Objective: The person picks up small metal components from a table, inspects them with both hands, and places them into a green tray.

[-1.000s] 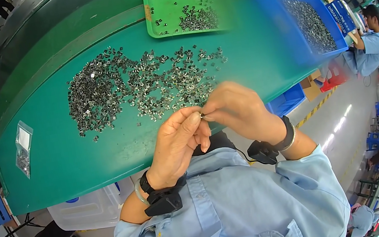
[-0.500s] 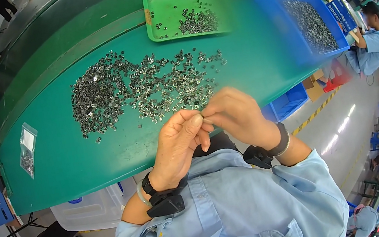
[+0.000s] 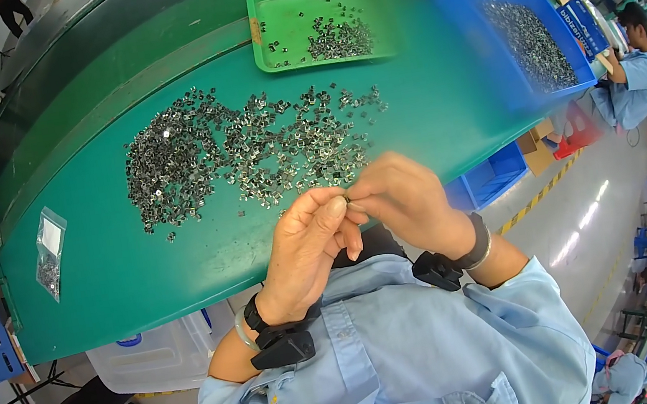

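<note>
At frame centre, the left hand (image 3: pixel 309 242) and right hand (image 3: pixel 399 198) meet, fingers pinched narrow on 1 tiny metal part (image 3: pixel 346 197). Above them the green surface (image 3: pixel 122 268) carries a spread of metal parts (image 3: pixel 248 155). A green tray (image 3: pixel 321 25) and blue bin (image 3: pixel 517 36) sit upper right; a small bag (image 3: pixel 50 252) lies at left. Grey factory floor (image 3: pixel 580 220) shows at right.

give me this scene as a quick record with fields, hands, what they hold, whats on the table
left hand: raised above the table's near edge, fingertips pinched against the right hand's
right hand: fingertips meet the left hand's
held item: a tiny dark part between the fingertips, too small to identify
table: green top
loose parts: wide scatter of small metal pieces in front of the hands
green tray: far side, a few metal pieces inside
blue bin: right, holds many metal pieces
small clear bag: left on the table
</note>
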`<state>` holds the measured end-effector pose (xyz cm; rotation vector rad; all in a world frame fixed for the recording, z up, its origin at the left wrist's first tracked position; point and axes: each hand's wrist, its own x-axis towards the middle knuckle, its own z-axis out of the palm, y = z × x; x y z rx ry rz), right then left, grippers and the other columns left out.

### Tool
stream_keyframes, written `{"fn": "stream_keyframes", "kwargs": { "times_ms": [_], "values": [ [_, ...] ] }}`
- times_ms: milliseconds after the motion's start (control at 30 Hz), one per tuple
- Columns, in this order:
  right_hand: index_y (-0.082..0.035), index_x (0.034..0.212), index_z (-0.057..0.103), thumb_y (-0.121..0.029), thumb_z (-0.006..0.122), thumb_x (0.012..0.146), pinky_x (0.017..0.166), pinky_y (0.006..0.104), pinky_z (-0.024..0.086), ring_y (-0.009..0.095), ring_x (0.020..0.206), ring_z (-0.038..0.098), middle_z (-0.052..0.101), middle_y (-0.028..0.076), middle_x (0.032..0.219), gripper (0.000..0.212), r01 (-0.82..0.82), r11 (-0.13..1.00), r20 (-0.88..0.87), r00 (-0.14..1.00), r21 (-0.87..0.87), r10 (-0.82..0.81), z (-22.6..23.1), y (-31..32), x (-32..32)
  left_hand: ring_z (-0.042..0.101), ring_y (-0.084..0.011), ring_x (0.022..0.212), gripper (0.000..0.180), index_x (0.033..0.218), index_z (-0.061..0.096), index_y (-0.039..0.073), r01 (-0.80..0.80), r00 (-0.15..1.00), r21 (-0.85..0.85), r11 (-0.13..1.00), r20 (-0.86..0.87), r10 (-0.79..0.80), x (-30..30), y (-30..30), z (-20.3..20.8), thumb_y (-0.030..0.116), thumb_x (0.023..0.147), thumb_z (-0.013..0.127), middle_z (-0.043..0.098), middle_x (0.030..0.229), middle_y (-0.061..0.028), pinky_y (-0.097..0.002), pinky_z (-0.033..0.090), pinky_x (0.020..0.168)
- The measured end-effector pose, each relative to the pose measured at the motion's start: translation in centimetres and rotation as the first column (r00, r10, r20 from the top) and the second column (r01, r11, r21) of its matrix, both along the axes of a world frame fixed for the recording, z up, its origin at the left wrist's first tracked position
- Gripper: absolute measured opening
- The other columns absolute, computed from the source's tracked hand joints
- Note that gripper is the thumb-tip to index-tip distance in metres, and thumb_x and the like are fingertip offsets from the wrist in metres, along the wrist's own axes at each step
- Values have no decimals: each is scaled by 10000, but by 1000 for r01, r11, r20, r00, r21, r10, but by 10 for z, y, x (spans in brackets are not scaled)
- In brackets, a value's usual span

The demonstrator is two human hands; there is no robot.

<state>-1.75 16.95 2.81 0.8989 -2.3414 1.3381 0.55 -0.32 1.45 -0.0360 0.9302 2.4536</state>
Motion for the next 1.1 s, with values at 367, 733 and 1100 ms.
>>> {"fn": "stream_keyframes", "kwargs": {
  "times_ms": [367,733,1100],
  "values": [
    [-40,905,587,16,663,763,621,300,492,205,768,596,602,60,832,170,-5,998,62,998,-68,9,-3,-1,6,563,-137,632,145,950,516,32,21,1000,35,999,-23,-20,0,2,-7,175,939,531,624,869,-92,-261,457,553],
    [-51,914,594,0,679,773,660,303,466,210,780,576,582,79,853,172,-17,969,251,965,-246,80,-16,-1,11,528,-130,565,128,931,500,47,54,998,103,993,-36,-50,1,3,-11,171,938,532,596,774,-62,-256,434,519],
    [-54,919,582,5,675,774,648,302,463,209,776,577,601,85,862,182,-73,977,155,982,-200,105,-10,3,7,507,-145,532,136,965,495,62,13,1000,87,996,-19,-12,3,6,-5,197,951,504,564,707,-63,-281,408,490]
  ]
}}
